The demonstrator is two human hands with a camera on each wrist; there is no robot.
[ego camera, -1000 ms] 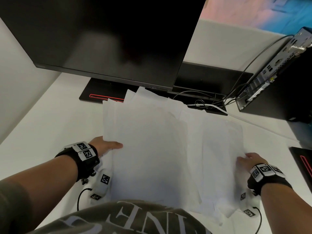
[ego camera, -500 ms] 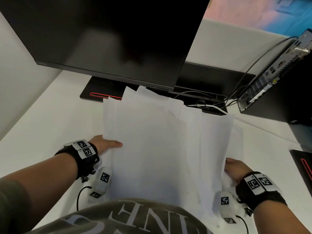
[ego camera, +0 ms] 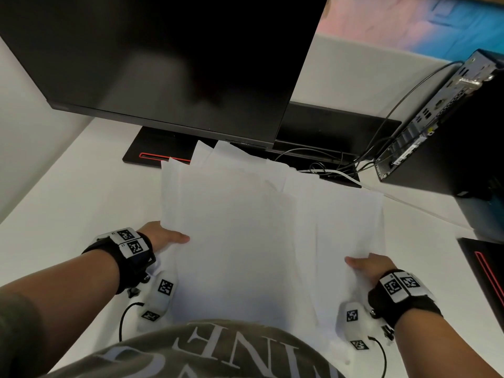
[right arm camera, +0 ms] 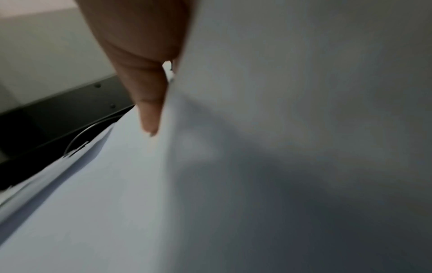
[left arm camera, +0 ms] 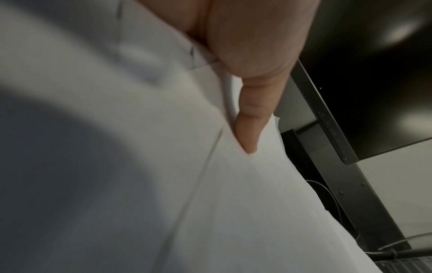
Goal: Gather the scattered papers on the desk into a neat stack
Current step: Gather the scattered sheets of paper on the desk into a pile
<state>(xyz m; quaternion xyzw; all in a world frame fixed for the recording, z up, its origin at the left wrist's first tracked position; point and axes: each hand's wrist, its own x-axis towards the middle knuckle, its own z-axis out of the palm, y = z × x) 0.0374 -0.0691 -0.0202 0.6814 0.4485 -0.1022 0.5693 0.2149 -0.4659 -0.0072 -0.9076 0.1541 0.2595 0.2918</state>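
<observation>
Desk: a white desk (ego camera: 62, 214) fills the lower half of the head view; a large dark monitor (ego camera: 169, 58) takes the upper left and centre, its black base (ego camera: 152, 156) just behind the sheets. A black computer box (ego camera: 447, 137) with cables (ego camera: 327, 165) stands at the upper right.

Papers: the papers (ego camera: 259, 236) lie in one loose bundle in the centre of the frame, reaching from the person's chest up to the monitor base. The far corners are still fanned out and not aligned.

Left hand: the left hand (ego camera: 161, 236) is at the left edge of the bundle, centre left of the frame. In the left wrist view the thumb (left arm camera: 250, 118) lies on top of the sheet; the other fingers are hidden under the paper, so it pinches the edge.

Right hand: the right hand (ego camera: 368, 266) is at the right edge, lower right of the frame, thumb on top, fingers hidden below; it also pinches the sheets.

Change: compared with one second ago, the right hand has come inward toward the left, and the bundle is clearly narrower on the right side. The left hand has stayed almost in the same place.

Meaning: I judge the gathering is nearly done. What remains is squaring the edges, probably by tapping the bundle on the desk.
</observation>
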